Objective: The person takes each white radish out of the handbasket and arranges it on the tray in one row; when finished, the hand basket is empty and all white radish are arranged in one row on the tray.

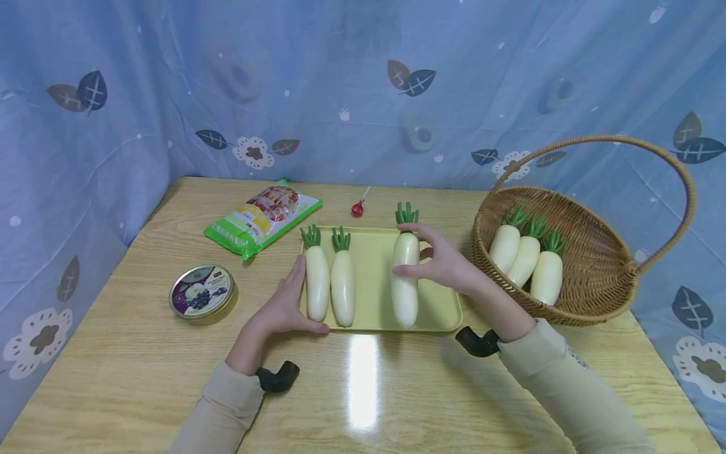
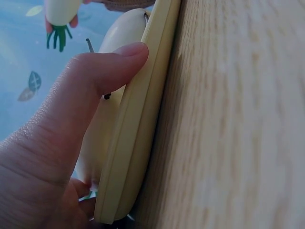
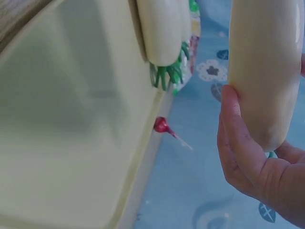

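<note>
A white radish with a green top (image 1: 405, 296) is in my right hand (image 1: 445, 261), gripped between thumb and fingers over the right half of the yellow tray (image 1: 374, 277). In the right wrist view the held radish (image 3: 267, 62) is apart from the tray surface. My left hand (image 1: 288, 306) holds the tray's near left corner, its thumb (image 2: 119, 64) against the rim in the left wrist view. Two more radishes, the left one (image 1: 317, 284) and its neighbour (image 1: 343, 287), lie side by side on the tray's left part, tops pointing away.
At the right stands a wicker basket (image 1: 601, 271) with a tall handle, holding three radishes (image 1: 524, 258). A green food packet (image 1: 266, 214) lies at the back left, a round tin (image 1: 201, 293) in front of it. Behind the tray is a red lollipop (image 1: 357, 208). A blue curtain (image 1: 340, 113) hangs behind.
</note>
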The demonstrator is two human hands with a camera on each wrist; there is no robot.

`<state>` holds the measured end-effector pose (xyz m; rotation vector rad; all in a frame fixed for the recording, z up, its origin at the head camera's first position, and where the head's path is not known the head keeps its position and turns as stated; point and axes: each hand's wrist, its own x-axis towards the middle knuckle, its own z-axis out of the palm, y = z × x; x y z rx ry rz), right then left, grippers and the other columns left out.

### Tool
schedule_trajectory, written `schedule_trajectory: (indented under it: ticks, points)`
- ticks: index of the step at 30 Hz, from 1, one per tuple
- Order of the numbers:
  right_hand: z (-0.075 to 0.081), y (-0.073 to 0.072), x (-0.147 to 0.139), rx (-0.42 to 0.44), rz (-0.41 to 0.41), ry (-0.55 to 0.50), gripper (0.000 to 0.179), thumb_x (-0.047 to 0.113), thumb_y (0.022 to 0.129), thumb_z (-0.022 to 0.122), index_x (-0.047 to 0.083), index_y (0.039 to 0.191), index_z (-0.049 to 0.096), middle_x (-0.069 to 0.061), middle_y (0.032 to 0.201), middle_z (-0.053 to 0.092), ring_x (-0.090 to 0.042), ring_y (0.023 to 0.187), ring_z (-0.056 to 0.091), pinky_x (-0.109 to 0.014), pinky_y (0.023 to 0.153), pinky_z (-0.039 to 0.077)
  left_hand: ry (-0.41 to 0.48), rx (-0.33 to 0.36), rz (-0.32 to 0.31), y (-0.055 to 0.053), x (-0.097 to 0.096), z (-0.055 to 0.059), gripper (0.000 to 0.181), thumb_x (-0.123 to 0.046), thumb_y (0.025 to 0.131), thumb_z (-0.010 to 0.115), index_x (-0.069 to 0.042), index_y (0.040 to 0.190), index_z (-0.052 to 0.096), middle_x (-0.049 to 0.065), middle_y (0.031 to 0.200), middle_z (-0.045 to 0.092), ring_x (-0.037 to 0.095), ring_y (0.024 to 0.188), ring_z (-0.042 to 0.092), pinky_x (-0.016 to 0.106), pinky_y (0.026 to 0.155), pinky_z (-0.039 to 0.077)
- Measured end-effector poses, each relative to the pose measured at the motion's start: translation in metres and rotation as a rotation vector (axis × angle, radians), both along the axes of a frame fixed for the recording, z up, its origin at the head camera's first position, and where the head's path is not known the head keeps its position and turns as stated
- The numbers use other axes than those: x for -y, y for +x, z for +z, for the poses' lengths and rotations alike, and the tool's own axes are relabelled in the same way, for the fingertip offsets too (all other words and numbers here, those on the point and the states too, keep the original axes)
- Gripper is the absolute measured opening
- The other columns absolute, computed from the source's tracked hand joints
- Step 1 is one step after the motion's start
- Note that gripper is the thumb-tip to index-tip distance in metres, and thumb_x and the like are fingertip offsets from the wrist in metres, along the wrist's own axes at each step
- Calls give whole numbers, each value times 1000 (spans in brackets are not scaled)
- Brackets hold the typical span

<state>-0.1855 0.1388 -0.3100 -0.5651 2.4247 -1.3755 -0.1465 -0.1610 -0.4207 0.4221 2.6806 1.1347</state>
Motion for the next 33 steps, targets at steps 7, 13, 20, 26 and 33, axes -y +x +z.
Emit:
schedule_trajectory:
  ticks: [7, 13, 20, 26, 33]
  points:
    - [-12, -4, 10, 37, 11, -9, 75, 14, 74, 76, 9, 138, 36, -17, 120, 48, -31, 91, 60, -34, 69, 53, 0, -10, -5, 0, 0, 0, 143, -44, 50, 87, 2, 143, -11, 21, 150, -10, 32, 138, -4, 53, 108, 2]
    - [-23, -9, 17, 92, 11, -29, 76, 12, 75, 75, 9, 138, 35, -21, 119, 46, -27, 83, 63, -35, 67, 52, 28, -40, -10, 0, 1, -2, 144, -49, 48, 86, 3, 143, -9, 24, 149, -8, 34, 137, -3, 55, 107, 3]
    - [-31, -14, 26, 157, 20, -61, 75, 9, 75, 74, 9, 138, 34, -25, 125, 39, -26, 80, 63, -40, 66, 53, -4, -19, -12, 0, 0, -1, 143, -44, 50, 87, 3, 143, -11, 21, 150, -10, 32, 137, -5, 53, 108, 2]
    - [-37, -18, 33, 178, 32, -65, 75, 7, 76, 73, 6, 139, 33, -25, 125, 38, -27, 79, 63, -35, 65, 54, -11, -11, -9, -1, 0, -2, 142, -44, 51, 87, 3, 143, -11, 21, 150, -10, 33, 137, -5, 52, 108, 1]
    - [-46, -24, 39, 227, 19, -47, 76, 6, 76, 72, 4, 140, 31, -26, 127, 36, -25, 77, 60, -36, 66, 54, -13, -4, -8, 0, 0, -1, 143, -44, 50, 87, 2, 143, -12, 20, 150, -11, 32, 137, -5, 53, 108, 1]
